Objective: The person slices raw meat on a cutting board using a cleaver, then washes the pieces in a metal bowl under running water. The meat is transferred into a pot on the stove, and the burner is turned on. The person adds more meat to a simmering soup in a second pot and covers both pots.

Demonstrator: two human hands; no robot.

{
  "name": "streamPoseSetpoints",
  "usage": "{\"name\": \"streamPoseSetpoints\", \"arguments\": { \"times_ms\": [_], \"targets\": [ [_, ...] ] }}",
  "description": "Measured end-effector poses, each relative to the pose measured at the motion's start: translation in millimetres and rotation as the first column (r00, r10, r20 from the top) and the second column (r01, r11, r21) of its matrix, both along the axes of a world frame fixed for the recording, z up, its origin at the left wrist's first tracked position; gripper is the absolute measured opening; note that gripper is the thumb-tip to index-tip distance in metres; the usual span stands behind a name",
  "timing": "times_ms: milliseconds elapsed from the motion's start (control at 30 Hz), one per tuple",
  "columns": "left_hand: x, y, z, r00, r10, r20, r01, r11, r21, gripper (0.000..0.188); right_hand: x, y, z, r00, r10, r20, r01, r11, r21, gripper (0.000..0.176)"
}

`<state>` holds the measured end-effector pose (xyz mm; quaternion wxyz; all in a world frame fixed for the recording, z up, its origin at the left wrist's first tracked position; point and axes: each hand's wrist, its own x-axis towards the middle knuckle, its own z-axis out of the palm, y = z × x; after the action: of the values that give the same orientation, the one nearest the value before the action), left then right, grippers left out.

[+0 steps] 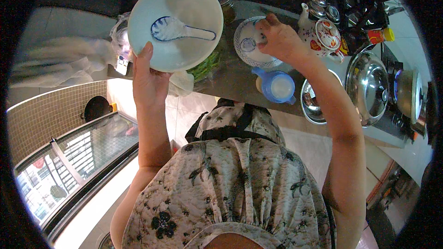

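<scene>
My left hand (151,83) grips the rim of a pale, shallow bowl (188,1), thumb on the inside, and tilts it towards me. In the bowl lies a white ceramic spoon (200,33) with a blue edge, its scoop full of white powder (170,29). My right hand (283,41) hovers over a white plate with a blue pattern (244,57), fingers curled together. Whether anything is pinched between those fingertips is hidden. Nearer to me, a blue plastic cup (266,88) with pale contents stands at the counter's edge.
Green vegetables (207,65) lie partly behind the bowl. A patterned teapot (309,36), a steel bowl (313,116), a domed steel lid (368,90) and a lidded pot (406,91) over a blue flame stand at right. A phone (122,65) and plastic bag (120,34) are left.
</scene>
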<state>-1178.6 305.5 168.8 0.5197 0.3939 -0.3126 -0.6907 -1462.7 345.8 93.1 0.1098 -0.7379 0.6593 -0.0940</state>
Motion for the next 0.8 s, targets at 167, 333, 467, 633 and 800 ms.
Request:
{"name": "streamPoseSetpoints", "arguments": {
  "times_ms": [167,333,467,633,800],
  "targets": [
    [9,2,-2,0.997,0.051,0.062,-0.052,0.999,0.013,0.055,7,-1,-9,1.000,0.028,0.014,-0.027,0.998,-0.055,0.045],
    [15,2,-7,0.996,-0.007,0.090,0.006,1.000,0.009,0.062,4,1,18,0.999,-0.019,-0.030,0.014,0.988,-0.153,0.045],
    [15,-1,-5,0.996,-0.030,0.089,0.030,1.000,-0.001,0.064,-6,2,70,1.000,-0.027,-0.007,0.022,0.931,-0.365,0.043],
    [14,-10,0,0.996,-0.046,0.074,0.044,0.998,0.036,0.055,-1,56,150,0.950,-0.174,0.257,0.263,0.893,-0.365,0.037],
    [14,-22,3,0.985,-0.147,0.087,0.143,0.988,0.050,0.053,44,128,189,0.931,-0.281,0.233,0.337,0.907,-0.252,0.044]
  ]
}}
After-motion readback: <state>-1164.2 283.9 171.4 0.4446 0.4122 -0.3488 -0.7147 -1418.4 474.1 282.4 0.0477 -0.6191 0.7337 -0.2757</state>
